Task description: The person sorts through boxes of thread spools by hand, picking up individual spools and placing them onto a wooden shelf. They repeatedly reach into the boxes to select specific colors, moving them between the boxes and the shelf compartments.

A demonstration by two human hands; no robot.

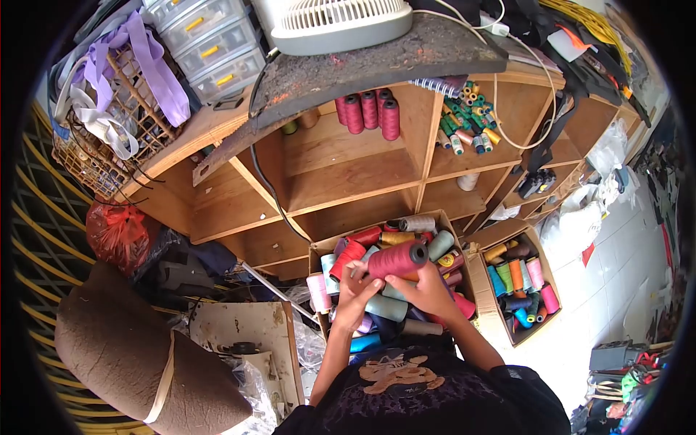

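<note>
A maroon thread spool (394, 259) with a dark core end is held between both hands, above a cardboard box (317, 262) full of thread spools. My left hand (353, 293) grips its left end, fingers wrapped round it. From the right, my right hand (428, 292) closes on the underside of the same spool. Beneath the hands lie spools in red, pale green, pink, gold and blue, among them a pale green spool (386, 307) and a pink spool (318, 293). Part of the box's contents is hidden by my hands and arms.
A second cardboard box (496, 313) of coloured spools stands to the right. Ahead, a wooden shelf (355, 178) holds several maroon spools (390, 119) and a heap of small thread reels (471, 119). A brown fabric roll (130, 348) lies left; a cable (262, 177) hangs across the shelf.
</note>
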